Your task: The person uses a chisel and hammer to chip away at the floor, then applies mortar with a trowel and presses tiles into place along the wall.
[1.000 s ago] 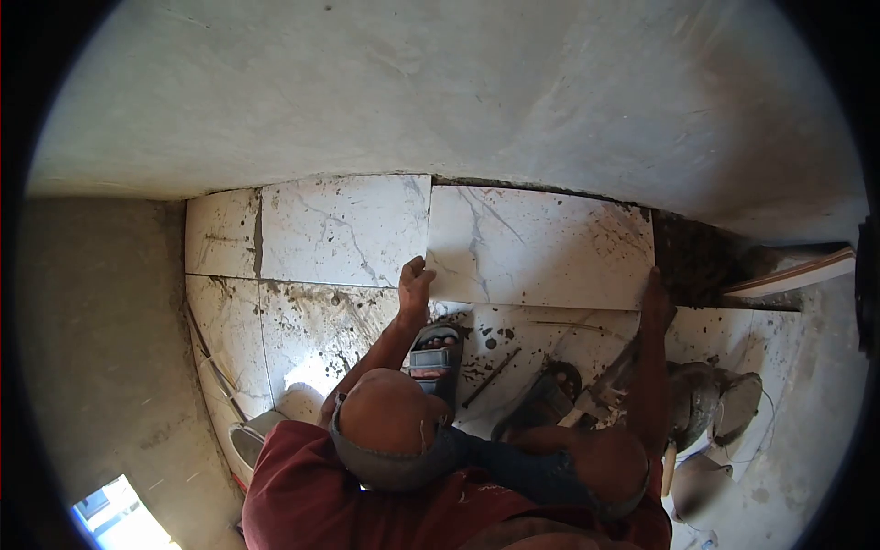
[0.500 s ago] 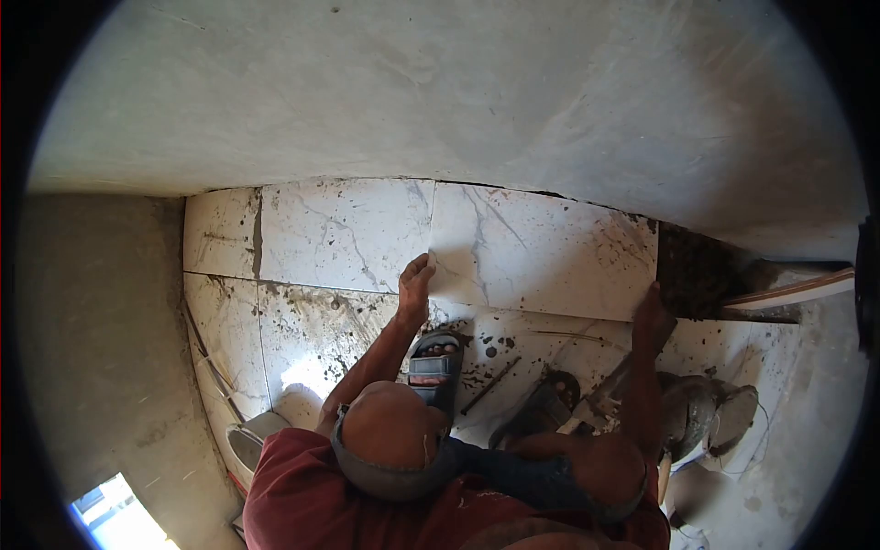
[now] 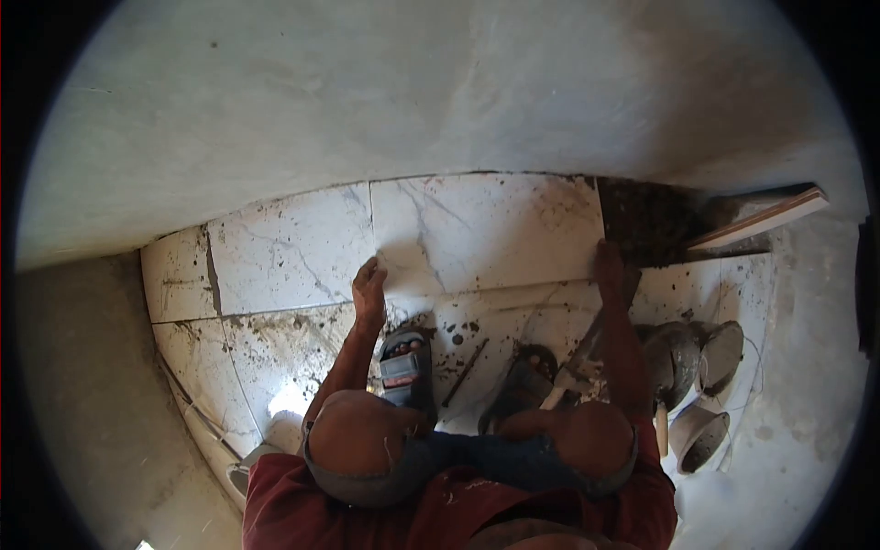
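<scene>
White tile [image 3: 500,225] is lying along the wall [image 3: 403,101]; the left hand [image 3: 368,291] and right hand [image 3: 609,268] are apparently steadying its near corners, their grip too unclear to tell. Any nudge is calling for even pressure.

Marble-veined tiled floor [image 3: 275,346], mortar-spattered. Dark thin rod [image 3: 466,372] between two sandals [image 3: 406,374]; tilted bucket [image 3: 700,438] toward lower right.
</scene>
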A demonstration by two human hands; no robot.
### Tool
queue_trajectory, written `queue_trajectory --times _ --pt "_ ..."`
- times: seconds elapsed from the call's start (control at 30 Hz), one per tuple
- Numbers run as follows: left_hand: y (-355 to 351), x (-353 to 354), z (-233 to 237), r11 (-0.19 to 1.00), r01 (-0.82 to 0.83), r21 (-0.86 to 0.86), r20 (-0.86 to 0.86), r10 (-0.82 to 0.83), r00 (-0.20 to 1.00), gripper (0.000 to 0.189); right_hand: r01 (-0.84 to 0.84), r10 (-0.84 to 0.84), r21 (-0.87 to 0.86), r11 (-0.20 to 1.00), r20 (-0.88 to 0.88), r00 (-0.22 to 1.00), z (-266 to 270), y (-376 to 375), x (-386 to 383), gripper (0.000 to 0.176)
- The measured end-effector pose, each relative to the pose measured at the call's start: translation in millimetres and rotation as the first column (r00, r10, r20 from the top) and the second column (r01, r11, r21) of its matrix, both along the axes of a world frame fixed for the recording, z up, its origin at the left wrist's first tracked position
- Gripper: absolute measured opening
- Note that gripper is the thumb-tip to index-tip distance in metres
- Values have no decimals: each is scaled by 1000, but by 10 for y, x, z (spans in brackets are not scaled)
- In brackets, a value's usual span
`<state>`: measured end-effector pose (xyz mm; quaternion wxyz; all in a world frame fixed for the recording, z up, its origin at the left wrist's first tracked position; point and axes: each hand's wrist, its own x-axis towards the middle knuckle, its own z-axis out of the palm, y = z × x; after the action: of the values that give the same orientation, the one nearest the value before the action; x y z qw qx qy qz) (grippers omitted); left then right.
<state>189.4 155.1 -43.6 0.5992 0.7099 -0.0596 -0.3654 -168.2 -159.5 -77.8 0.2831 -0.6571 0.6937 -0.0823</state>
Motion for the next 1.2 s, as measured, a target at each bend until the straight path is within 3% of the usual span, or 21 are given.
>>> queue_trajectory --times 0.1,0.17,0.27,0.3,0.37,0.4,0.47,0.6,0.7,0.8,0.9,0.97,1.03,1.1,1.2 --pt "39 -21 10 999 44 -18 39 -44 998 54 -94 94 14 995 41 995 -109 -98 -72 47" --pt "80 -35 7 996 82 21 23 -83 996 54 -183 186 31 983 -120 975 -78 -131 -101 45" --pt "9 -140 69 988 126 86 -50 -122 991 55 -308 305 12 951 -195 932 123 -158 -66 39" --pt "-34 -208 114 968 216 131 127 -233 964 53 -287 284 13 958 -208 936 168 -158 -64 39" --pt "-82 -289 99 914 331 235 410 -402 819 48 -446 424 -2 895 -309 851 221 -207 -71 29" --pt "-52 -270 63 883 365 296 591 -469 656 49 -431 409 -2 902 -316 856 252 -242 -90 29" --pt "16 -274 117 826 366 428 643 -563 519 53 -505 491 -149 850 -125 862 273 -287 -151 29" --pt "266 -119 -121 758 397 519 682 -646 342 61 -550 509 -97 829 -275 816 225 -199 -219 33" --pt "299 -65 -165 754 408 515 687 -648 329 62 -449 432 -50 892 -199 880 233 82 -200 40" --pt "318 -27 -208 737 416 533 671 -667 322 65 -444 409 -157 882 -212 888 254 175 -174 49" --pt "259 7 -121 708 414 572 623 -703 342 72 -441 427 -50 896 -177 887 323 169 -117 52" --pt "152 8 -1 662 387 641 533 -748 397 83 -518 447 -221 827 -302 842 515 140 157 61" --pt "117 49 17 619 410 670 515 -785 343 83 -482 429 -562 672 -234 872 683 81 441 70" --pt "112 47 15 576 423 700 489 -818 304 85 -380 399 -639 668 -123 909 976 43 737 76" --pt "95 31 6 578 430 694 498 -816 293 86 -316 353 -690 651 -93 931 984 59 955 79"
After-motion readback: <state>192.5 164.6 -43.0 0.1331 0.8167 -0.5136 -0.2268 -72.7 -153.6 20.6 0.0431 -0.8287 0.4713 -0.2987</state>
